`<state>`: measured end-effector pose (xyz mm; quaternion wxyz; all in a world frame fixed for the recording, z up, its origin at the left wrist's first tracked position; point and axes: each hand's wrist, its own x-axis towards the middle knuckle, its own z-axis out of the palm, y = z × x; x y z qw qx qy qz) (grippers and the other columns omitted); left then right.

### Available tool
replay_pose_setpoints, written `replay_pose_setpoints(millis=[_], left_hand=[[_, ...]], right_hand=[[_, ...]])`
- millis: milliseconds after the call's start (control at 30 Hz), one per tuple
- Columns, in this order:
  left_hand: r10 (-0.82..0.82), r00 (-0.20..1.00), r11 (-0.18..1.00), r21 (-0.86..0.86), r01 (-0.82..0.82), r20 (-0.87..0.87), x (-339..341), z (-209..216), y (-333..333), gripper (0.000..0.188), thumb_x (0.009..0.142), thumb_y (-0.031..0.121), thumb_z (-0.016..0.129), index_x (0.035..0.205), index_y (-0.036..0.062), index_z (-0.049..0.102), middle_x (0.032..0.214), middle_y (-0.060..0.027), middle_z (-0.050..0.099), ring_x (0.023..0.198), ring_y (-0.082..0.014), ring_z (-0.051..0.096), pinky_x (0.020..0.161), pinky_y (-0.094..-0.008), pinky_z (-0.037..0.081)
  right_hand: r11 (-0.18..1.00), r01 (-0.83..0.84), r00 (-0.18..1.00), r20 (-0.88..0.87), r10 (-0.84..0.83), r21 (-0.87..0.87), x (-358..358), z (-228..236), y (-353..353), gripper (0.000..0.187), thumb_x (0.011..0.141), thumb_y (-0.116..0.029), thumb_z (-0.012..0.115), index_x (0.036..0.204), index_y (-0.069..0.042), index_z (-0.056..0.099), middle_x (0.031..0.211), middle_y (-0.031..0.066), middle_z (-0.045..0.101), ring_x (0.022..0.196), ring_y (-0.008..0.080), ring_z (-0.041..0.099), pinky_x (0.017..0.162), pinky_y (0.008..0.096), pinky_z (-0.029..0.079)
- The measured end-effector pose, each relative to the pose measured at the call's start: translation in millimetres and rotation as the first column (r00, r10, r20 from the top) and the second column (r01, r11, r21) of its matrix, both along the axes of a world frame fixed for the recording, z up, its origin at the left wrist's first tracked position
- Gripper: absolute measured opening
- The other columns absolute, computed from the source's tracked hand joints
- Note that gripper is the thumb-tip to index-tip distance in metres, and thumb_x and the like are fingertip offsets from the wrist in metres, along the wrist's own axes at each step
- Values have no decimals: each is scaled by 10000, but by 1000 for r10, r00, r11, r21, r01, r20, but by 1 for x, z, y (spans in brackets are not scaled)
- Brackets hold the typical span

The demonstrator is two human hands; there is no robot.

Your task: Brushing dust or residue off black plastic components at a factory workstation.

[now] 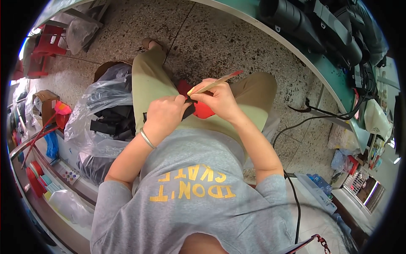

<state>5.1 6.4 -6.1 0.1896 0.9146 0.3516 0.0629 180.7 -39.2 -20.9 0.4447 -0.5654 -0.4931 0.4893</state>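
Hands meet over the lap. Left hand (pixel 163 113) fingers clamp a black part (pixel 189 111); right hand (pixel 218 99) fingers pinch a thin stick (pixel 215 83), its red tip pointing away from the fingers. Red piece (pixel 202 109) lies under both hands. Work looks mid-way; finished share cannot be told. Bag (pixel 101 118) of black parts sits left of the fingers, cable (pixel 296 125) right; neither obstructs.

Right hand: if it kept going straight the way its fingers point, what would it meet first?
The right hand points toward the person's left, so it would most likely meet the left hand first, across the small black part that both pinch over the red piece. They already look nearly touching; depth is unclear.
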Motion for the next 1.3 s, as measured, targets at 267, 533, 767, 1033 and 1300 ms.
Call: replay_pose_setpoints(millis=[267, 533, 767, 1033, 1300], left_hand=[[-50, 999, 998, 40, 50, 15, 0, -6, -5, 237, 772, 247, 637, 682, 65, 515, 572, -97, 542, 557, -270, 573, 475, -385, 437], [198, 979, 612, -786, -87, 46, -37, -4, 6, 252, 813, 205, 600, 964, 10, 548, 724, -176, 602, 644, -252, 553, 632, -334, 454], [742, 666, -143, -955, 262, 72, -44, 2, 12, 707, 620, -114, 695, 1243, 14, 388, 1064, -88, 555, 1015, -179, 546, 897, -335, 456], [857, 493, 53, -977, 206, 151, -20, 2, -7, 521, 663, -136, 643, 1117, 30, 450, 980, -67, 578, 911, -185, 592, 818, -340, 503], [866, 471, 96, -980, 176, 169, -17, 1, -7, 501, 660, -134, 637, 1098, 35, 460, 977, -56, 580, 907, -175, 593, 827, -327, 494]], right_hand=[[991, -111, 969, 229, 92, 69, -8, -12, -2, 32, 771, -15, 608, 797, 3, 601, 757, 107, 597, 704, 213, 592, 653, 292, 466], [751, 487, 783, 159, -602, 446, 29, -32, -4, 31, 824, 39, 557, 841, 19, 574, 855, 92, 626, 767, 171, 626, 682, 265, 490], [934, 306, 950, 7, -312, 186, -10, -10, -33, 86, 783, 11, 620, 868, 12, 627, 878, 99, 648, 827, 176, 617, 766, 309, 480], [966, 175, 950, 227, -216, 189, -33, -11, -46, 67, 772, -29, 642, 838, -30, 644, 830, 39, 654, 786, 138, 610, 857, 352, 416], [928, 316, 856, -363, -368, -196, -37, -10, -40, 49, 807, -18, 596, 809, 27, 616, 736, 57, 612, 708, 100, 579, 632, 228, 454]])
